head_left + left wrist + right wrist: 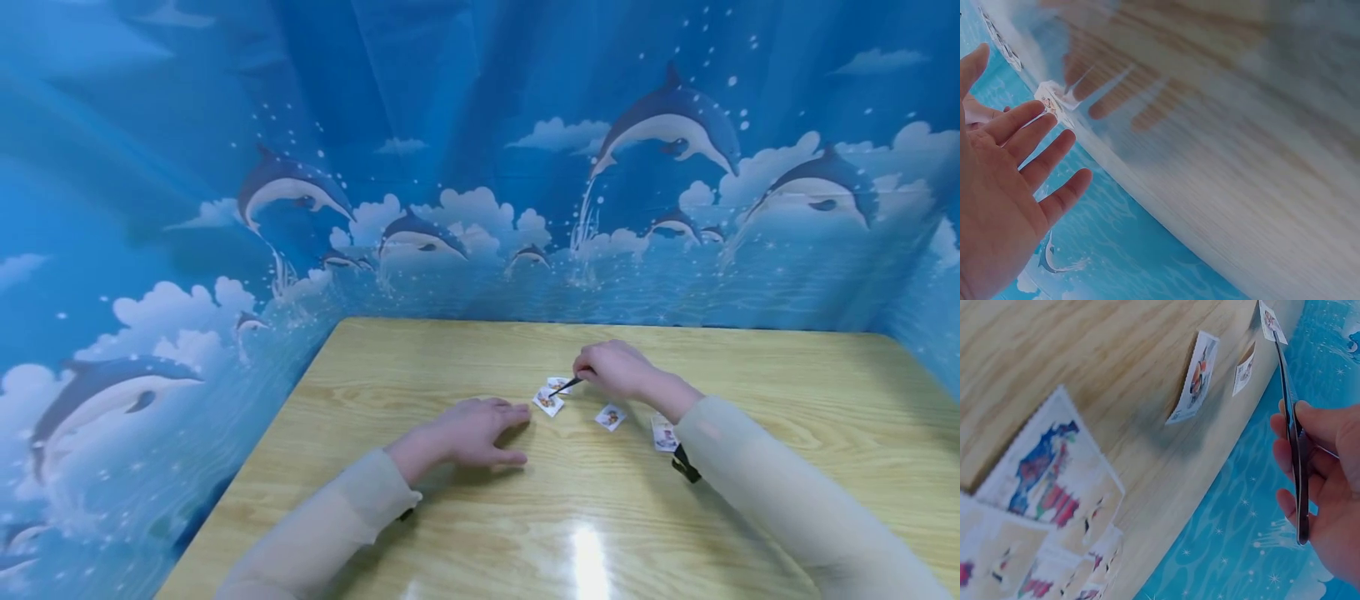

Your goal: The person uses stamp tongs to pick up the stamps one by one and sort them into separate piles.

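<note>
My right hand (pixel 613 367) pinches a pair of dark tweezers (pixel 1294 447) between thumb and fingers. Their tips meet a small white stamp (pixel 548 402) with an orange-brown picture; in the right wrist view that stamp (pixel 1269 326) is at the top edge. Another stamp (pixel 558 384) lies right behind it, partly overlapped in the head view. To the left, my left hand (pixel 478 432) is held low over the table with its fingers spread and nothing in them, fingertips close to the stamp. The left wrist view shows the palm (pixel 1004 206).
A single stamp (pixel 611 417) lies nearer to me on the wooden table (pixel 420 358). Right of it, by my right sleeve, is a group of stamps (pixel 663 433), seen overlapping in the right wrist view. A blue dolphin-print curtain (pixel 480 283) stands behind the table.
</note>
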### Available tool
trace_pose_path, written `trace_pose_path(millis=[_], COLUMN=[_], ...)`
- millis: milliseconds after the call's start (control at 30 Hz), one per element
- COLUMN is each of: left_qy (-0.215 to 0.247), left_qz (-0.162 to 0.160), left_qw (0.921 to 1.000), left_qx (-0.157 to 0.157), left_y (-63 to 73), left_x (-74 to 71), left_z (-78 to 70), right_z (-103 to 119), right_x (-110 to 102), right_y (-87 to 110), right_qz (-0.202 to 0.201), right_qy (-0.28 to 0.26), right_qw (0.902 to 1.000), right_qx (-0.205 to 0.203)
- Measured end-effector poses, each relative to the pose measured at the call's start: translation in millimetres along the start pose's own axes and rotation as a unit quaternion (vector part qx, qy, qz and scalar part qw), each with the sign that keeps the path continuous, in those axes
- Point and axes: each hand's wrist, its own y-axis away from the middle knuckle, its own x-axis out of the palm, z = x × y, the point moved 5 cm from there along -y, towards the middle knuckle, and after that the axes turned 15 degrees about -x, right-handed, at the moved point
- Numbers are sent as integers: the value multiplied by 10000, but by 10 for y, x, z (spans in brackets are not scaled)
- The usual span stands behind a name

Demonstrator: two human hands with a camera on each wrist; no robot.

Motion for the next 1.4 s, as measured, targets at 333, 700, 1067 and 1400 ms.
trace_pose_path(millis=[333,700,1067,1400], left_qy=[-27,3,-59,-223], left_qz=[-50,-6,-94,101], left_qw=[10000,10000,9999,9995], left_qx=[6,-23,-58,-217], left_y=[-66,-75,-122,-130], left_x=[20,18,28,49], left_z=[9,19,88,46], right_z=[2,31,111,105], right_x=[54,-52,179,275], right_y=[-67,175,411,384], right_qz=[61,3,203,66], right_qy=[194,-392,-2452,-2696], right_qw=[9997,9974,9543,9476], right_qx=[-107,599,1697,1715])
